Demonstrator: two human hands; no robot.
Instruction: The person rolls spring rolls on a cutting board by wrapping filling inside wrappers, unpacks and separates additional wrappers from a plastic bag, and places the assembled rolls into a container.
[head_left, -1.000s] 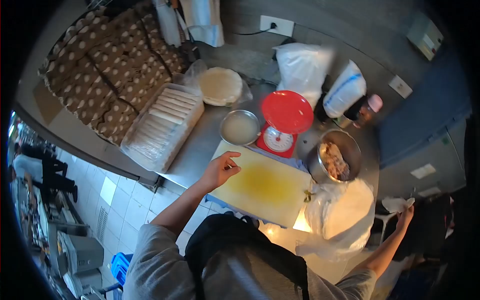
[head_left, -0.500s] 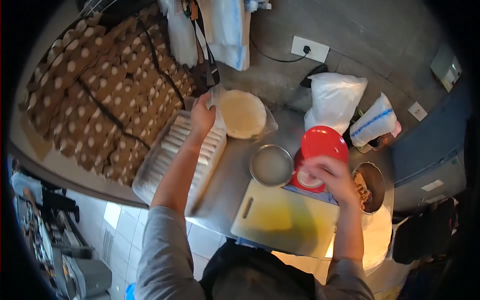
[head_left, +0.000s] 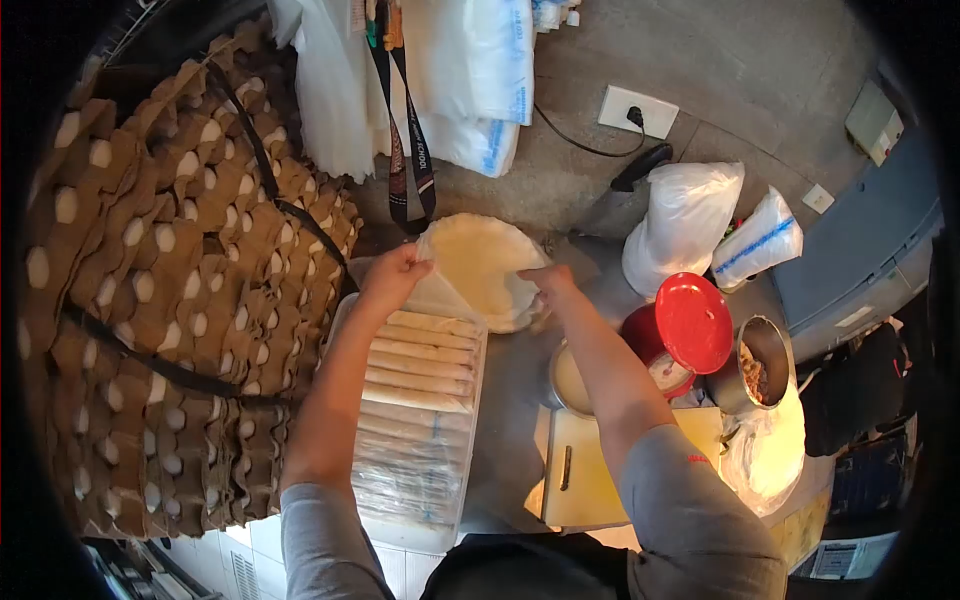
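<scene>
Wrappers [head_left: 480, 262], round face upward, between hands [head_left: 392, 280]

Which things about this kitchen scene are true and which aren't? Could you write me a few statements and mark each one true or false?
1. The left hand is at the edge of the pale round disc. True.
2. The right hand rests on the red scale. False: it is at the pale round disc too.
3. The pale rolls lie in a round bowl. False: they lie in a rectangular container.
4. Neither hand is on the cutting board. True.
5. The black plug hangs loose, out of the wall socket. False: it sits in the socket.
6. A dark strap runs across the egg cartons. True.
</scene>
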